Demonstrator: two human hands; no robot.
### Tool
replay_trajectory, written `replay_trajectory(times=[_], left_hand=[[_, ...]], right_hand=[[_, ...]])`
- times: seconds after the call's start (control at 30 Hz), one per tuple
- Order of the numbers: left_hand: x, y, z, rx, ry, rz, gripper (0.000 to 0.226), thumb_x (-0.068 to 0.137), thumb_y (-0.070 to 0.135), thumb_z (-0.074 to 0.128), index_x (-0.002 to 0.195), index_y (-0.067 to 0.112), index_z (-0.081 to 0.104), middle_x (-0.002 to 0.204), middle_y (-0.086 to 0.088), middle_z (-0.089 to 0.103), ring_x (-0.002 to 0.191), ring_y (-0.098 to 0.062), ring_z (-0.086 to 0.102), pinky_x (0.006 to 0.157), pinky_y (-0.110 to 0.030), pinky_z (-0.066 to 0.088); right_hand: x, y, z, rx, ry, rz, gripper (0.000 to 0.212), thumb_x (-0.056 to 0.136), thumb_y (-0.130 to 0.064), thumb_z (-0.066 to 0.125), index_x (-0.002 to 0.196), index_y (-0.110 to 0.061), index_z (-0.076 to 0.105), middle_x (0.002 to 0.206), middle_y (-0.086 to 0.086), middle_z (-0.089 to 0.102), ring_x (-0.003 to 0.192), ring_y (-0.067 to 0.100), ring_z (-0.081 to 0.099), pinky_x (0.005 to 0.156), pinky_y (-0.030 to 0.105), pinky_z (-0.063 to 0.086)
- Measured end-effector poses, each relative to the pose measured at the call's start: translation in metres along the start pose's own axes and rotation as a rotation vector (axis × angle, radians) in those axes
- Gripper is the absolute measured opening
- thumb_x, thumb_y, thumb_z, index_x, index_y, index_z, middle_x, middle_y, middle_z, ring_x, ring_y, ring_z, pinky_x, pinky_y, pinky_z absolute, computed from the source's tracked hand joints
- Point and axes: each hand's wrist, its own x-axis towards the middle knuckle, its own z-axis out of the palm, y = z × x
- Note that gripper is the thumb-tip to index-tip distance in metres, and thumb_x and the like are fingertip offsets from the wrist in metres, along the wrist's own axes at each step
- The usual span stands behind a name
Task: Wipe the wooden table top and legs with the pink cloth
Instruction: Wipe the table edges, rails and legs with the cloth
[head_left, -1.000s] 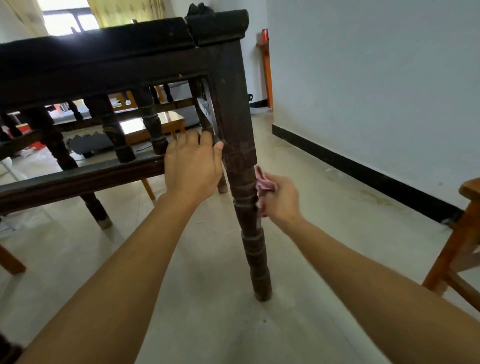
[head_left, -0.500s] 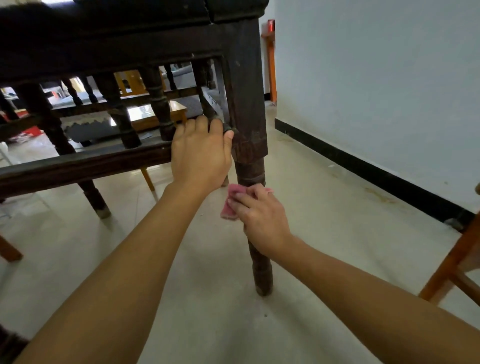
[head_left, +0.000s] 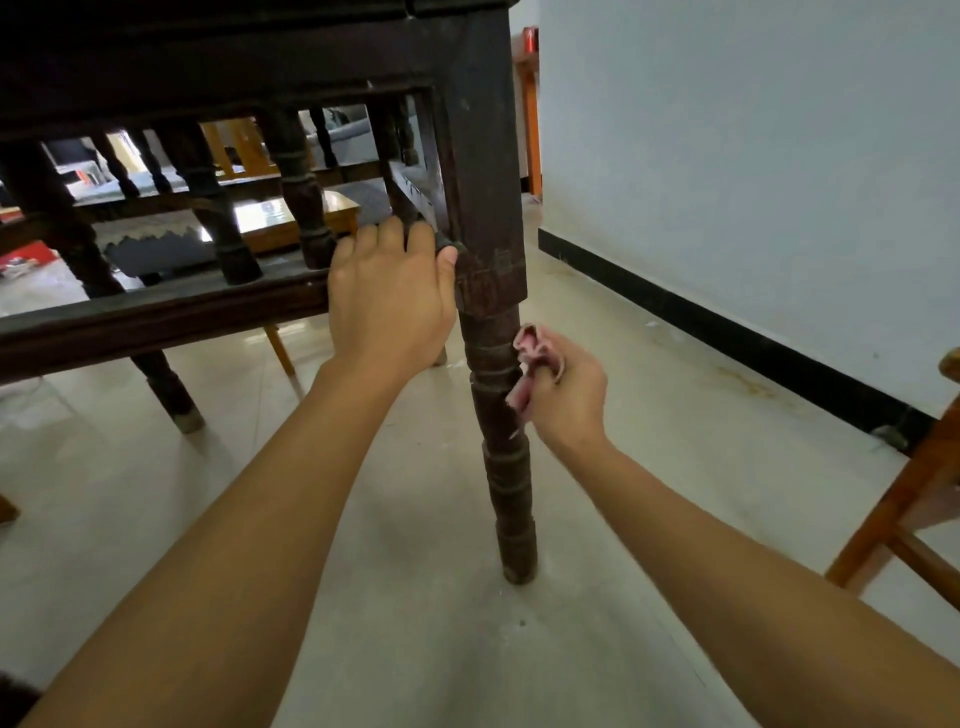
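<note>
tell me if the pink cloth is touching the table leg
Touching. The head view shows the pink cloth, bunched in the right hand, pressed against the right side of the table leg with no gap between them.

A pale, glossy tiled floor (head_left: 415, 597) carries a dark wooden table with turned legs (head_left: 483, 156). One leg's foot meets the tiles straight below the right hand (head_left: 569, 395); another stands left of the left hand (head_left: 389, 306). Well right of the right hand stands an orange-brown wooden chair (head_left: 893, 519), partly in view. A small dark speck (head_left: 522, 622), perhaps dirt, lies by the nearer foot.
</note>
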Motion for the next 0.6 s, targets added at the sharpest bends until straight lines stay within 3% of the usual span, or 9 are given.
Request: replay_trajectory(times=[0.1, 0.17, 0.27, 0.43, 0.53, 0.6], left_hand=[[0.001, -0.001, -0.001, -0.004, 0.007, -0.002, 0.045, 0.102, 0.037, 0.026, 0.125, 0.009, 0.052, 0.122, -0.016, 0.057, 0.114, -0.033, 0.05, 0.096, -0.044, 0.036], [0.001, -0.002, -0.002, -0.007, 0.009, -0.002, 0.045, 0.102, 0.038, 0.026, 0.125, 0.009, 0.053, 0.122, -0.016, 0.057, 0.114, -0.033, 0.05, 0.096, -0.044, 0.036], [0.001, -0.002, 0.0, -0.012, 0.015, 0.003, 0.045, 0.102, 0.037, 0.027, 0.125, 0.009, 0.053, 0.123, -0.016, 0.057, 0.115, -0.033, 0.05, 0.096, -0.044, 0.036], [0.0, 0.0, 0.001, -0.024, 0.046, -0.013, 0.044, 0.101, 0.037, 0.03, 0.124, 0.009, 0.054, 0.12, -0.017, 0.059, 0.113, -0.034, 0.051, 0.096, -0.045, 0.038], [0.0, 0.0, 0.0, -0.016, 0.046, -0.006, 0.044, 0.101, 0.037, 0.029, 0.123, 0.008, 0.054, 0.119, -0.017, 0.059, 0.112, -0.034, 0.051, 0.095, -0.044, 0.037], [-0.001, -0.001, -0.001, -0.017, 0.056, 0.003, 0.045, 0.1, 0.037, 0.027, 0.121, 0.008, 0.055, 0.118, -0.017, 0.059, 0.111, -0.034, 0.052, 0.093, -0.044, 0.038]], right_hand=[[-0.041, 0.032, 0.017, -0.049, -0.039, 0.084, 0.025, 0.095, -0.006, 0.054, 0.112, -0.022, 0.064, 0.084, 0.0, 0.064, 0.068, 0.018, 0.066, 0.064, 0.04, 0.06], [-0.059, 0.06, 0.008, -0.05, -0.112, 0.259, 0.027, 0.093, -0.002, 0.053, 0.109, -0.019, 0.067, 0.075, 0.003, 0.066, 0.059, 0.021, 0.065, 0.061, 0.047, 0.059], [-0.028, 0.068, -0.012, -0.169, -0.109, 0.415, 0.014, 0.096, -0.014, 0.057, 0.098, -0.016, 0.07, 0.071, 0.006, 0.068, 0.058, 0.021, 0.064, 0.062, 0.042, 0.06], [0.008, 0.0, 0.003, 0.179, 0.01, 0.23, 0.024, 0.098, -0.013, 0.052, 0.117, -0.015, 0.068, 0.102, 0.003, 0.067, 0.08, 0.017, 0.063, 0.069, 0.026, 0.058], [-0.026, 0.031, 0.023, 0.107, 0.008, 0.288, 0.027, 0.097, -0.007, 0.053, 0.117, -0.021, 0.066, 0.092, 0.002, 0.066, 0.083, 0.022, 0.066, 0.074, 0.035, 0.059], [-0.053, 0.066, 0.02, 0.017, -0.053, 0.269, 0.026, 0.095, -0.005, 0.051, 0.108, -0.02, 0.068, 0.084, 0.003, 0.066, 0.073, 0.022, 0.066, 0.07, 0.042, 0.06]])
